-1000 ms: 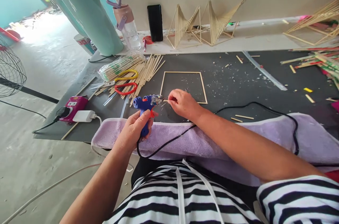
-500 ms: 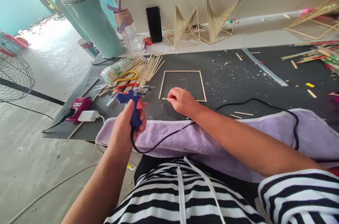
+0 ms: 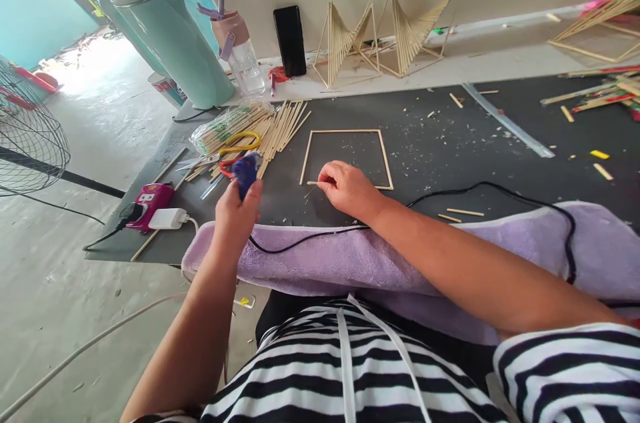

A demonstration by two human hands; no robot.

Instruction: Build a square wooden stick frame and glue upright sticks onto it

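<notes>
My left hand [image 3: 237,211] is closed around a blue glue gun [image 3: 245,173], held above the table's front edge with its nozzle turned away from me. A black cord runs from it across the purple towel [image 3: 300,256]. My right hand [image 3: 347,187] pinches a thin wooden stick [image 3: 313,183] at the near side of a four-sided stick frame [image 3: 345,131] lying flat on the dark table. Thin strands show beside those fingertips. Scissors with a yellow and a red handle [image 3: 243,141] lie just beyond the glue gun.
Loose sticks [image 3: 285,133] and a plastic bag of sticks [image 3: 233,124] lie at the left. A pink power adapter [image 3: 153,203] sits at the left edge. Behind stand a bottle [image 3: 243,53], a phone [image 3: 290,41] and twisted stick models [image 3: 405,36]. A clear strip [image 3: 507,119] lies right.
The glue gun has turned in my left hand from pointing right to pointing away from me, and that hand has shifted slightly left. My right hand stays nearly in place at the frame.
</notes>
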